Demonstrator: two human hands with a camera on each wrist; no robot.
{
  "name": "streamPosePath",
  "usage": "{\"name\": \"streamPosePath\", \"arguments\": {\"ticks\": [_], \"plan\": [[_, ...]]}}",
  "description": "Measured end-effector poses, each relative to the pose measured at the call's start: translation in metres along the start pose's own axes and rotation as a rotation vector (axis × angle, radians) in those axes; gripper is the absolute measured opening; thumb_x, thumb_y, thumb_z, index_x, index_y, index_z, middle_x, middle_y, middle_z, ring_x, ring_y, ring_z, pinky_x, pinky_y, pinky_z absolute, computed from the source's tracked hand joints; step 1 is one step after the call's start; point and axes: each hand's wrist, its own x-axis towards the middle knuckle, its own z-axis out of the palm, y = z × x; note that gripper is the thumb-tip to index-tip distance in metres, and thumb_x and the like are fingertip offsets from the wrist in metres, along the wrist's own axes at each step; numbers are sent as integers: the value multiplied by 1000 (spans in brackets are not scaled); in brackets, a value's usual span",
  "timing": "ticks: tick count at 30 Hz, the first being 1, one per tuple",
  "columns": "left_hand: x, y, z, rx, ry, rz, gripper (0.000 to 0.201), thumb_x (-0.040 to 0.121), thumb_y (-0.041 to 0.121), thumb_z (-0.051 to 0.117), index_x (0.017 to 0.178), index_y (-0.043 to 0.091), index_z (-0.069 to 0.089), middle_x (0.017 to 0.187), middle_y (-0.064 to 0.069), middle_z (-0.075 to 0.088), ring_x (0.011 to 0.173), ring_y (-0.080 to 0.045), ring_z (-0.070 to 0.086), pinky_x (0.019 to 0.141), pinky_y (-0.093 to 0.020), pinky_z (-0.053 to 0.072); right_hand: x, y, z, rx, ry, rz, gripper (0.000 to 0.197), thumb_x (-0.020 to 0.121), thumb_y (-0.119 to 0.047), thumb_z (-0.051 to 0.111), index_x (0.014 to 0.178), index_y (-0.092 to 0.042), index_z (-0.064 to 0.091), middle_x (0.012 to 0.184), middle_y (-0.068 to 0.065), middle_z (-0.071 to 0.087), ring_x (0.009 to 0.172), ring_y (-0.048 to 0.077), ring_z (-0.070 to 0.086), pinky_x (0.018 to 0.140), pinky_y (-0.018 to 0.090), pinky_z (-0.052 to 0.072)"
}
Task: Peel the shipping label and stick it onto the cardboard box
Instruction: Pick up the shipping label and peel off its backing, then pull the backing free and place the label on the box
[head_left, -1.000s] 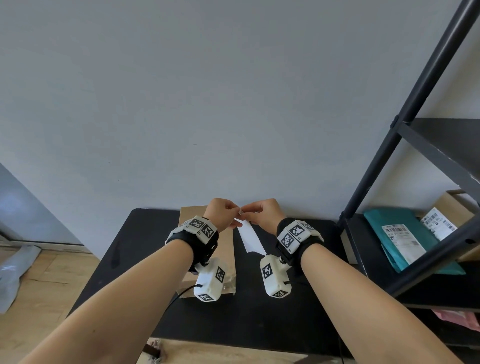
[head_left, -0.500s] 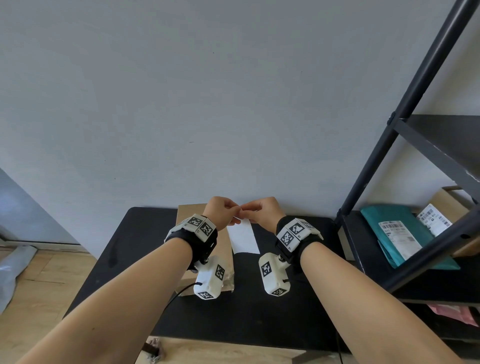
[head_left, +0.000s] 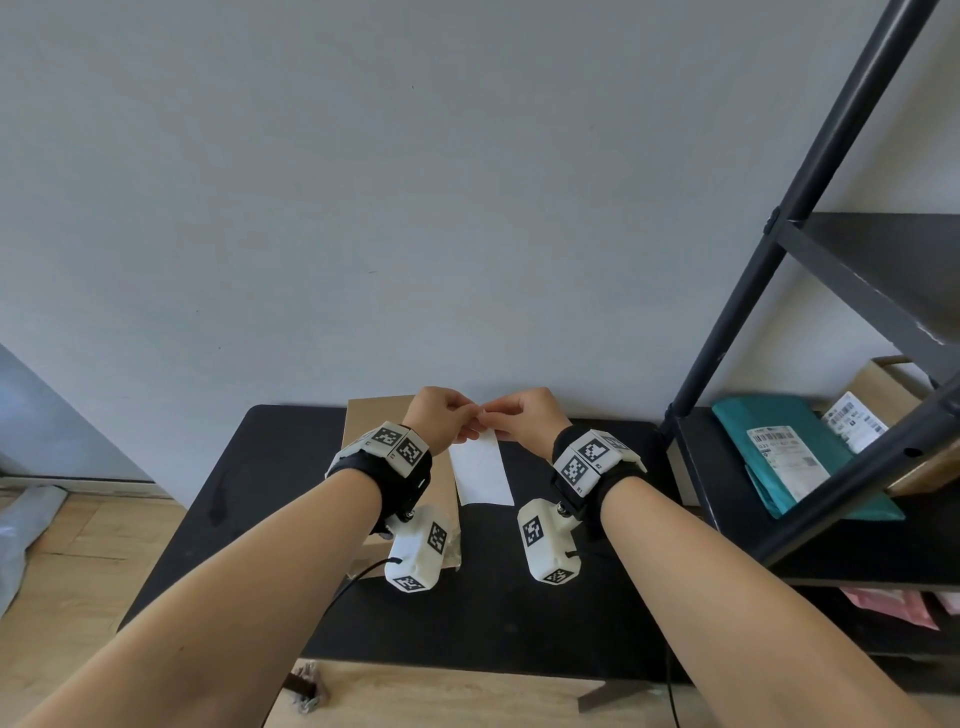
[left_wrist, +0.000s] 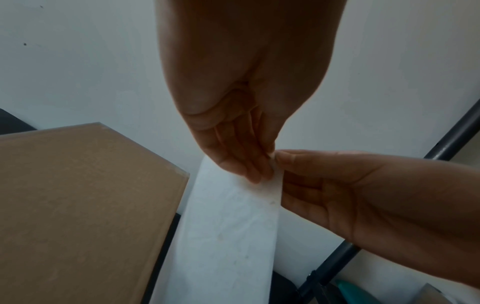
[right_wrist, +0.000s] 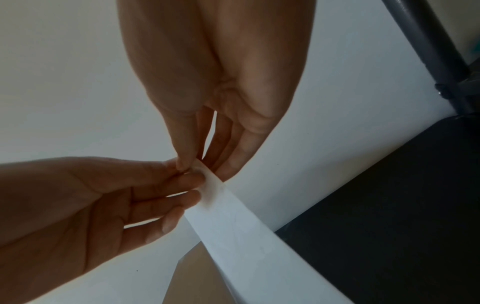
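A white shipping label (head_left: 482, 474) hangs down from both hands above the black table (head_left: 260, 467), its blank side toward me. My left hand (head_left: 448, 420) and right hand (head_left: 519, 415) meet at its top edge and both pinch it between thumb and fingertips. In the left wrist view the label (left_wrist: 228, 236) drops beside the brown cardboard box (left_wrist: 78, 205). The right wrist view shows the label (right_wrist: 246, 236) as a strip running from the pinching fingers (right_wrist: 187, 162). The box (head_left: 379, 415) lies flat on the table, under my left wrist.
A black metal shelf unit (head_left: 810, 291) stands at the right. On its shelf lie a teal mailer (head_left: 763, 426) with a printed label and a brown parcel (head_left: 878, 384). A grey wall is close behind the table. Wooden floor shows at left.
The label has turned from hanging slanted and narrow to hanging straight with its broad face toward me. Both hands stay together at its top edge.
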Motion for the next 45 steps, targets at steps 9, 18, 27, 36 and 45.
{"name": "streamPosePath", "arguments": {"ticks": [9, 18, 27, 36, 45], "plan": [[-4, 5, 4, 0, 40, -73, 21, 87, 5, 54, 67, 10, 60, 72, -7, 69, 64, -15, 65, 73, -29, 57, 2, 5, -3, 26, 99, 34, 19, 85, -5, 64, 98, 8, 65, 73, 3, 60, 88, 24, 61, 88, 36, 55], [-6, -7, 17, 102, 111, -181, 15, 75, 2, 67, 60, 5, 69, 77, -18, 76, 67, -20, 67, 78, -35, 61, -5, 24, -27, 45, 282, 82, 22, 89, -6, 57, 106, 8, 61, 94, 17, 62, 91, 31, 64, 83, 40, 56], [-5, -7, 18, 275, 145, -226, 26, 73, 2, 65, 51, 15, 65, 55, -1, 63, 57, -10, 57, 59, -23, 51, -12, 46, -66, 18, 470, 122, 9, 88, -11, 58, 88, -5, 64, 86, 16, 66, 90, 40, 68, 85, 52, 56], [1, -16, 13, 325, 155, -273, 15, 77, -1, 61, 66, 3, 71, 67, -10, 70, 69, -20, 67, 74, -33, 59, -6, 53, -88, 41, 587, 118, 19, 89, -13, 56, 98, 2, 63, 101, 23, 68, 90, 39, 66, 84, 54, 55], [13, -20, 47, 321, 50, -271, 17, 80, 6, 59, 72, 6, 74, 73, -8, 74, 71, -18, 72, 71, -31, 61, 0, 56, -98, 79, 566, 133, 23, 90, -11, 54, 106, 5, 60, 107, 25, 65, 96, 38, 65, 78, 45, 59]]}}
